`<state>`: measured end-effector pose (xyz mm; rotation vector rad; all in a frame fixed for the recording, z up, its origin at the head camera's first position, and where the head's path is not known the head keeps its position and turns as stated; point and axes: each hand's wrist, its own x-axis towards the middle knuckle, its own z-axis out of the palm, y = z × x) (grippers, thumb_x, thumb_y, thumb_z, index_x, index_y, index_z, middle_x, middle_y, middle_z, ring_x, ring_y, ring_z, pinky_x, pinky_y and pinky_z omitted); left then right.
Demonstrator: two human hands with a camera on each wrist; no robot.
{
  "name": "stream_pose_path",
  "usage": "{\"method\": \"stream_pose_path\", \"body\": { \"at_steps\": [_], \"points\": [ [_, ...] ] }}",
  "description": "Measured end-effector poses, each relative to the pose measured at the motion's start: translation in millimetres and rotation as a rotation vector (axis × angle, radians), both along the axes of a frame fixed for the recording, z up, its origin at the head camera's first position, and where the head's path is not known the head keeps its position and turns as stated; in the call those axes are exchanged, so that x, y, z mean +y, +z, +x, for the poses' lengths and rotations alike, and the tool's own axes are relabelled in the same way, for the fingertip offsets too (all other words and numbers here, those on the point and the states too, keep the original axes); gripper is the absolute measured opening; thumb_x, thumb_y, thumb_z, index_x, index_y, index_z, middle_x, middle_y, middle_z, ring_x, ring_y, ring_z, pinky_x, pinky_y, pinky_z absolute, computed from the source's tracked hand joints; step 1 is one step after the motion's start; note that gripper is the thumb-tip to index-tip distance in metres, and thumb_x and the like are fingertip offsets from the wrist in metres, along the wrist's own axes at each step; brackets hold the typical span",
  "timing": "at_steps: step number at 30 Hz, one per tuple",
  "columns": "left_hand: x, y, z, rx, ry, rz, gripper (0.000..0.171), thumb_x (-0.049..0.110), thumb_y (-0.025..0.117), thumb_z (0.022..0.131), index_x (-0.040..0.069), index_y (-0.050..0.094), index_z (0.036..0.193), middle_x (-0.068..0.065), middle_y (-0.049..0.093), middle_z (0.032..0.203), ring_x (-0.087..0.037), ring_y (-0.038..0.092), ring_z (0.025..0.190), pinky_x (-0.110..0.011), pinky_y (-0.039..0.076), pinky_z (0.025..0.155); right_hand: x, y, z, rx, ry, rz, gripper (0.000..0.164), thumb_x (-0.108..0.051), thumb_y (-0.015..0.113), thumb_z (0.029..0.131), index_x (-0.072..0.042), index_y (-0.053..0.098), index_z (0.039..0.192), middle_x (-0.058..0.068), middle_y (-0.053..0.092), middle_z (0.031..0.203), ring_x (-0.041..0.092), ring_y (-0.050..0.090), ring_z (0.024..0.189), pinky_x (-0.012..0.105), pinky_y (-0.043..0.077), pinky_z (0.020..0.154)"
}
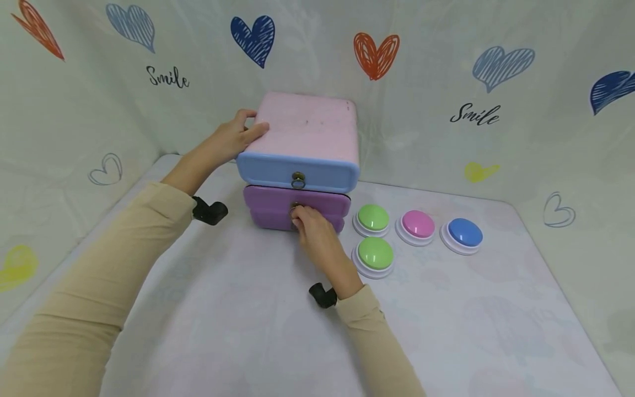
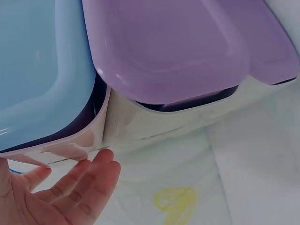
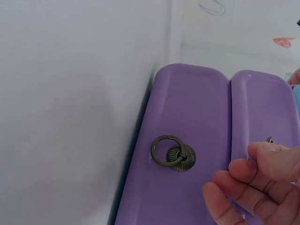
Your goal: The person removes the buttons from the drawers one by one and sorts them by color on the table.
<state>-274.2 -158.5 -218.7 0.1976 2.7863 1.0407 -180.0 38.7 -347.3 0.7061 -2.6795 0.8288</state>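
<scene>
A small drawer cabinet with a pink top [image 1: 310, 118] stands at the back of the table. Its blue drawer [image 1: 268, 170] is above two purple drawers. My left hand [image 1: 232, 139] rests against the cabinet's upper left side, fingers spread loosely along it in the left wrist view. My right hand [image 1: 317, 238] pinches the ring pull of the upper purple drawer [image 1: 265, 199] between thumb and forefinger; the fingers mostly hide that ring. In the left wrist view this drawer sticks out slightly. The lower purple drawer [image 3: 192, 105] has a brass ring pull [image 3: 185, 158], which nothing touches.
Right of the cabinet sit round push buttons on white bases: a green button [image 1: 373, 218], another green button [image 1: 375, 253] in front of it, a pink button [image 1: 418, 224] and a blue button [image 1: 465, 232]. A white cloth backdrop [image 1: 421, 116] with hearts hangs close behind.
</scene>
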Motion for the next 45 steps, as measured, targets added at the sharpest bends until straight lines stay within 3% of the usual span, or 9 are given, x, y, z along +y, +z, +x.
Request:
{"method": "stream_pose_path", "body": {
  "at_steps": [13, 31, 41, 45],
  "points": [
    [-3, 0.7, 0.5, -0.004, 0.002, 0.019, 0.077, 0.058, 0.032, 0.093, 0.016, 0.002, 0.150, -0.024, 0.038, 0.141, -0.038, 0.050, 0.114, -0.052, 0.042, 0.096, -3, 0.7, -7.3, -0.027, -0.012, -0.016, 0.012, -0.013, 0.050, 0.096, -0.007, 0.059, 0.100, 0.006, 0.062, 0.097, 0.021, 0.058, 0.093, 0.035, 0.049, 0.078],
    [-4, -1.6, -0.1, -0.005, 0.003, 0.022, 0.077, 0.059, 0.032, 0.093, 0.016, 0.002, 0.150, -0.025, 0.036, 0.142, -0.039, 0.049, 0.115, -0.053, 0.042, 0.096, 0, 1.3, -5.1, -0.157, 0.008, -0.025, 0.022, -0.019, 0.046, 0.098, -0.006, 0.056, 0.112, 0.007, 0.060, 0.110, 0.021, 0.053, 0.104, 0.036, 0.045, 0.088],
    [-2, -0.5, -0.4, -0.010, -0.009, 0.040, 0.078, 0.059, 0.033, 0.093, 0.016, 0.003, 0.150, -0.024, 0.038, 0.141, -0.037, 0.049, 0.115, -0.051, 0.041, 0.097, 9, 4.4, 0.7, -0.136, -0.004, -0.075, 0.021, -0.017, 0.049, 0.097, -0.008, 0.058, 0.114, 0.005, 0.062, 0.111, 0.019, 0.055, 0.101, 0.034, 0.046, 0.087],
    [-3, 0.3, -0.5, -0.006, -0.012, 0.036, 0.077, 0.058, 0.032, 0.093, 0.015, 0.003, 0.150, -0.025, 0.038, 0.141, -0.037, 0.049, 0.116, -0.050, 0.040, 0.098, 13, 8.3, 2.3, -0.112, -0.001, -0.080, 0.019, -0.015, 0.049, 0.096, -0.007, 0.060, 0.110, 0.005, 0.064, 0.103, 0.018, 0.058, 0.093, 0.032, 0.048, 0.082]
  ]
}}
